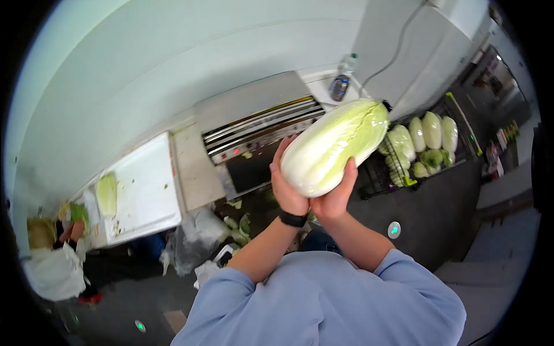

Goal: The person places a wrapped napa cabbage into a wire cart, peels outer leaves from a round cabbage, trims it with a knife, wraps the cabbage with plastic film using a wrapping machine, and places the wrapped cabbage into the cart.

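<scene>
A large napa cabbage (334,144), pale green and white, is held up in front of my body. Its surface shines as if covered in clear film. My left hand (287,187), with a dark band at the wrist, wraps round its lower left side. My right hand (336,193) supports the lower right side, thumb lying along the leaves. The bases of both palms meet beneath the cabbage's white end. Just beyond my hands stands a metal film-wrapping machine (254,167) with rollers and a small red light, partly hidden by the cabbage.
At right, a wire cart (378,179) holds several napa cabbages (431,130). A bottle (340,86) stands on the back ledge. Left, another cabbage (107,196) lies on a white tray (147,193); beside it is another person's hand (72,232). Plastic bags (199,239) and loose leaves lie below.
</scene>
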### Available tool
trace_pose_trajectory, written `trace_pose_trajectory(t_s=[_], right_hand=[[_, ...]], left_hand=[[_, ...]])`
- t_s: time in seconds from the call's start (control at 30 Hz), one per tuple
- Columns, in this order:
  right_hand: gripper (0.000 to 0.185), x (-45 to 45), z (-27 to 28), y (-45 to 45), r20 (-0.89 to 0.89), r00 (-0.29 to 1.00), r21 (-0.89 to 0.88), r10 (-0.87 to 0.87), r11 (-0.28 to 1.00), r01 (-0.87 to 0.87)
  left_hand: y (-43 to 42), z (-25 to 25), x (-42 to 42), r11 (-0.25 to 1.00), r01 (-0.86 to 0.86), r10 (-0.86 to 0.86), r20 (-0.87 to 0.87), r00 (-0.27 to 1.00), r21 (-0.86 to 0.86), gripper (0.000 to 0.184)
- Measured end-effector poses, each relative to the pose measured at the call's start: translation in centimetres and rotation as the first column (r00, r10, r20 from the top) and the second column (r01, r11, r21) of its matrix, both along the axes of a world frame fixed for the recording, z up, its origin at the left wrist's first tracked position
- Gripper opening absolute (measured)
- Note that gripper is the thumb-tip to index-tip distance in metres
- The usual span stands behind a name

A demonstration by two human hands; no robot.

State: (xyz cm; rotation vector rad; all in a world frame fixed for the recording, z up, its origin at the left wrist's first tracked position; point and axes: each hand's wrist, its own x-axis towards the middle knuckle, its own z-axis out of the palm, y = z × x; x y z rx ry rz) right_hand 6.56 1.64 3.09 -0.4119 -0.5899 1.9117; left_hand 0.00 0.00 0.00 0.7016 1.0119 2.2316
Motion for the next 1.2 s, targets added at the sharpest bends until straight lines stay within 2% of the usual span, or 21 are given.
trace_pose_trajectory(t_s=[0.03, 0.1, 0.13, 0.17, 0.23, 0.27, 0.33, 0.37, 0.4, 0.5, 0.53, 0.6, 0.63, 0.67, 0.77, 0.83, 0.9, 0.97, 1.03, 1.1, 1.2], right_hand=[[0.076, 0.3, -0.4, -0.2, 0.024, 0.995, -0.029, -0.096, 0.995, 0.096], [0.072, 2.3, -0.6, -0.3, -0.031, 0.988, -0.083, -0.151, 0.985, 0.148], [0.072, 5.7, -0.4, 0.6, 0.016, 0.987, -0.066, -0.159, 0.985, 0.159], [0.071, 7.0, -0.5, 0.8, 0.008, 0.985, -0.075, -0.173, 0.982, 0.173], [0.070, 10.9, -0.3, 1.4, 0.026, 0.969, -0.079, -0.245, 0.966, 0.247], [0.069, 12.2, -1.3, 1.4, 0.028, 0.960, -0.090, -0.278, 0.956, 0.280], [0.069, 15.9, -1.8, 1.7, 0.039, 0.952, -0.166, -0.304, 0.938, 0.306], [0.067, 17.7, -2.2, 1.7, -0.020, 0.955, -0.199, -0.297, 0.937, 0.287], [0.065, 19.4, -2.8, 1.8, -0.086, 0.954, -0.224, -0.287, 0.939, 0.262], [0.063, 27.3, -3.5, 2.6, -0.109, 0.940, -0.317, -0.324, 0.907, 0.277], [0.063, 30.5, -3.3, 3.0, -0.098, 0.934, -0.332, -0.345, 0.896, 0.296], [0.065, 36.0, -3.6, 4.0, -0.090, 0.912, -0.373, -0.400, 0.863, 0.342], [0.066, 39.2, -3.6, 4.6, -0.080, 0.906, -0.358, -0.415, 0.861, 0.363], [0.066, 42.1, -3.8, 4.9, -0.070, 0.900, -0.353, -0.429, 0.855, 0.380], [0.068, 50.4, -5.0, 6.0, -0.021, 0.866, -0.282, -0.500, 0.834, 0.475], [0.068, 54.8, -4.3, 6.6, 0.055, 0.832, -0.276, -0.551, 0.793, 0.543], [0.068, 58.7, -5.6, 7.2, 0.165, 0.815, -0.160, -0.556, 0.800, 0.578], [0.069, 61.3, -7.0, 8.1, 0.297, 0.781, -0.059, -0.549, 0.806, 0.589], [0.070, 63.5, -9.1, 8.8, 0.334, 0.775, -0.065, -0.536, 0.807, 0.586], [0.074, 65.9, -10.6, 10.1, 0.339, 0.782, -0.095, -0.523, 0.808, 0.581], [0.096, 68.5, -10.2, 13.6, 0.355, 0.832, -0.046, -0.426, 0.881, 0.471]], left_hand=[[-0.2, -0.1, 0.6, 0.998, 0.050, -0.056, 0.148, 0.987, 0.045, 0.071], [-0.3, -2.6, 1.3, 0.976, 0.215, -0.217, 0.210, 0.953, 0.034, 0.062], [0.3, -2.1, 3.0, 0.966, 0.154, -0.190, -0.165, 0.968, -0.209, 0.058], [0.4, -1.5, 2.9, 0.917, -0.020, -0.228, -0.565, 0.793, -0.398, 0.054], [1.4, -0.5, 6.9, 0.992, -0.093, 0.069, -0.238, 0.969, -0.090, 0.050], [0.5, 1.0, 8.5, 0.994, -0.104, 0.108, -0.335, 0.936, 0.032, 0.057], [1.3, 1.6, 11.3, 0.980, -0.040, 0.181, -0.775, 0.606, 0.197, 0.053], [2.1, 1.9, 12.6, 0.963, 0.054, 0.230, -0.910, 0.344, 0.264, 0.052], [2.9, 1.7, 14.8, 0.975, 0.032, 0.209, -0.954, 0.215, 0.221, 0.049], [5.8, -0.6, 21.7, 0.931, 0.202, 0.247, -0.933, 0.261, 0.303, 0.049], [7.0, -1.6, 24.8, 0.915, 0.222, 0.252, -0.908, 0.336, 0.336, 0.058], [8.8, -4.4, 31.0, 0.923, 0.339, -0.096, -0.747, 0.658, 0.180, 0.070], [9.3, -5.7, 34.6, 0.905, 0.409, -0.271, -0.585, 0.764, 0.116, 0.077], [9.2, -7.1, 37.8, 0.861, 0.509, -0.464, -0.405, 0.788, 0.005, 0.098], [11.1, -6.0, 43.4, 0.716, 0.676, -0.672, -0.430, 0.603, -0.172, 0.091], [12.3, -3.9, 46.4, 0.748, 0.617, -0.656, -0.408, 0.635, -0.243, 0.063], [14.3, -2.8, 49.6, 0.701, 0.677, -0.674, -0.518, 0.526, -0.225, 0.057], [15.6, -2.4, 52.8, 0.451, 0.801, -0.877, -0.361, 0.316, -0.394, 0.059], [17.2, -3.2, 55.0, 0.309, 0.908, -0.951, -0.077, 0.300, -0.281, 0.061], [19.2, -4.3, 56.5, 0.239, 0.926, -0.967, 0.014, 0.254, -0.293, 0.062], [22.2, -6.2, 58.2, 0.168, 0.959, -0.951, 0.220, 0.219, -0.229, 0.063]])
